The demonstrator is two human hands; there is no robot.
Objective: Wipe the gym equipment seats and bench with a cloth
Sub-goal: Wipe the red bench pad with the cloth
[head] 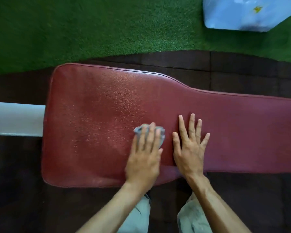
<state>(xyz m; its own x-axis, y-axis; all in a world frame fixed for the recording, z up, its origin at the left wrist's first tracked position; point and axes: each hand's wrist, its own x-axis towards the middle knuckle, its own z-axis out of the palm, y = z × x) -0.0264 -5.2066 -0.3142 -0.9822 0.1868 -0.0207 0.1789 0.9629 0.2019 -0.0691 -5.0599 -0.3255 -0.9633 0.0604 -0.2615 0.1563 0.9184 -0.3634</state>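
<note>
**A:** Head view check-in: we've got the red bench pad (pixel 107 115) running left to right across the frame, wide end at the left by the pale frame bar (pixel 15 118), narrow end going off the right edge. So the long axis is sideways to us, and we're standing at its near long edge.

**B:** Yep. Our left hand (pixel 144 158) is flat on the grey cloth (pixel 139 130), pressing it onto the pad about mid-length, near where it starts to narrow. That grip isn't clenched; it's more a flat palm pinning the cloth, fingers laid over it. The right hand (pixel 190 148) is spread wide open just beside it, holding nothing, bare on the vinyl.

**A:** Progress-wise? We can't really tell what's wiped. The wide left part shows a speckled sheen and the right looks duller, but that could just be light.

**B:** Our guess is we're mid-pad, with plenty left. No other seats are in sight, only green turf (pixel 91 31) and dark floor tiles (pixel 242 78).
</note>
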